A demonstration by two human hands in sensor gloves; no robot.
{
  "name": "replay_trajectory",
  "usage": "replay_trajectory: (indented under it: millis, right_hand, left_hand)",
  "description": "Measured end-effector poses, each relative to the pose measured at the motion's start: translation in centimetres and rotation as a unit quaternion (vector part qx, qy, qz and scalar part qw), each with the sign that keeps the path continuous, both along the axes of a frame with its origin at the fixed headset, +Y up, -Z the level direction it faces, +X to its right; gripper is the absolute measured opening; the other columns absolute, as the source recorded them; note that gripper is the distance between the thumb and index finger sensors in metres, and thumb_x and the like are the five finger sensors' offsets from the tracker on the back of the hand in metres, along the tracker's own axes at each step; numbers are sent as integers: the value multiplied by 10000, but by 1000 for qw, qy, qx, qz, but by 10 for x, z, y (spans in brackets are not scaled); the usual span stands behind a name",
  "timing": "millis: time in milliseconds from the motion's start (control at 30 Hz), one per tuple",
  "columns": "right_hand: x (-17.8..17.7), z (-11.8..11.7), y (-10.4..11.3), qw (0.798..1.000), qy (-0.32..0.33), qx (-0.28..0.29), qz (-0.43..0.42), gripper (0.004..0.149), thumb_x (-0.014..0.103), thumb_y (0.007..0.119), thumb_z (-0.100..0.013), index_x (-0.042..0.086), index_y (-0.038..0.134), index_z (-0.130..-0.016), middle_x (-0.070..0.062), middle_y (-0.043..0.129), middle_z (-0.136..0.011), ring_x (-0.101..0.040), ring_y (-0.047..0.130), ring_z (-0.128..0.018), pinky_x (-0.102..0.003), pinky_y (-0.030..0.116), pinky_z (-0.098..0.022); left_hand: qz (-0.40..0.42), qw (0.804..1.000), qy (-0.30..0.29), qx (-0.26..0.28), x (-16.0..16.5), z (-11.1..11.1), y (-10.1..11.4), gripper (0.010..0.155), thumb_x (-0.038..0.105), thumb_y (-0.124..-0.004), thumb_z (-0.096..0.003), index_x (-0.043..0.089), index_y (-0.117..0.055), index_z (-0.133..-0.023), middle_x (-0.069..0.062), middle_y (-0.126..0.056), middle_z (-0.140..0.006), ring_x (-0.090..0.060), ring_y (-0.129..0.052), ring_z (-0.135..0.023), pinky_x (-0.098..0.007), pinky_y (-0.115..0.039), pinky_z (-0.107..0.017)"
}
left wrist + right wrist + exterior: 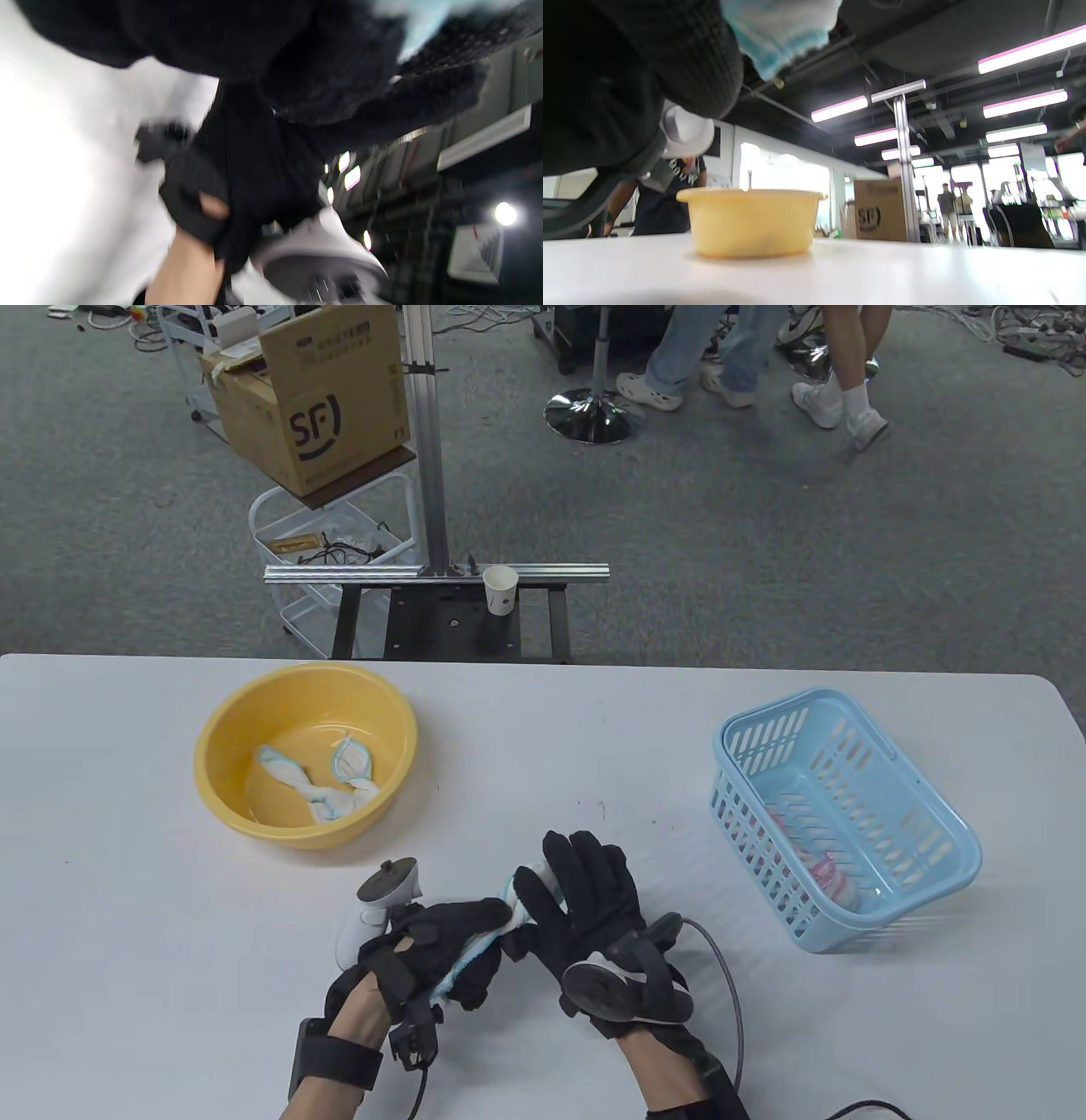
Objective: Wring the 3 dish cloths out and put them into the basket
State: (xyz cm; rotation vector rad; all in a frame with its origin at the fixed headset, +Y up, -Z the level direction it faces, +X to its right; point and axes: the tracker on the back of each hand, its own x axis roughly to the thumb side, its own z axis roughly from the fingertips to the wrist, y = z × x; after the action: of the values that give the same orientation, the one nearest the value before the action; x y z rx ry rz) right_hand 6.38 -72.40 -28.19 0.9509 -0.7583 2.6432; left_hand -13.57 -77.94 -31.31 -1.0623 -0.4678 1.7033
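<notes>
Even, bright overhead light gives the table view sharp detail and soft shadows on the worktop (pixel 543 746). The left wrist view is motion-blurred and overexposed at left; ceiling strip lights (pixel 1031 50) glare upper right in the right wrist view.

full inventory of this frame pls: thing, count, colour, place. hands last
dish cloth held: 1, white with blue edge, between both hands, near table edge
dish cloth in bowl: 1, white with blue edge, twisted, in the yellow bowl
dish cloth in basket: 1, pinkish white, on the basket floor
bowl: 1, yellow, table left
basket: 1, light blue, table right
table: 1, white
paper cup: 1, white, on the frame beyond the table
cardboard box: 1, brown, on a white cart, far left
people's legs: some, far right; count unclear
left hand: black glove, grips the held cloth
right hand: black glove, holds the cloth's other end
</notes>
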Motion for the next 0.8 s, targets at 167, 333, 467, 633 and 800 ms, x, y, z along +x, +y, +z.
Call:
replay_trajectory:
  millis: [167,333,467,633,800]
  right_hand:
    - [6,4,10,997,17,52,-53,645,348,835,-508,271,466,-1032,-94,420,-1118,-440,566,-980,-647,531,-686]
    - [9,-1,5,998,20,-3,-53,566,336,857,-498,184,621,-989,-88,660,-1052,-419,753,-912,-626,632,-658]
    - [5,-4,3,998,23,-36,-39,556,347,906,-473,128,718,-948,-136,841,-931,-400,905,-790,-582,726,-610]
    - [-3,-6,0,997,5,-80,7,563,368,952,-449,95,778,-909,-148,958,-807,-357,1013,-663,-554,806,-539]
    - [-6,-8,0,992,-7,-129,8,577,405,972,-435,54,824,-868,-163,1031,-695,-340,1079,-536,-546,855,-460]
  left_hand:
    - [-13,999,-30,17,7,2,3,631,616,-782,-500,65,-934,-767,81,-1021,-287,-126,-953,-71,-425,-873,-230]
    - [-154,981,12,117,-2,-1,12,603,566,-894,-453,82,-907,-813,75,-1012,-327,-142,-943,-98,-439,-857,-258]
    - [-291,927,40,235,-8,-1,27,561,490,-942,-418,110,-906,-829,61,-1013,-350,-165,-940,-120,-455,-847,-284]
    - [-449,810,80,369,-5,3,37,531,443,-957,-388,170,-908,-841,42,-1018,-394,-205,-951,-174,-481,-829,-338]
    - [-521,705,111,468,2,8,43,533,428,-954,-362,197,-906,-839,48,-1023,-435,-223,-971,-222,-489,-824,-375]
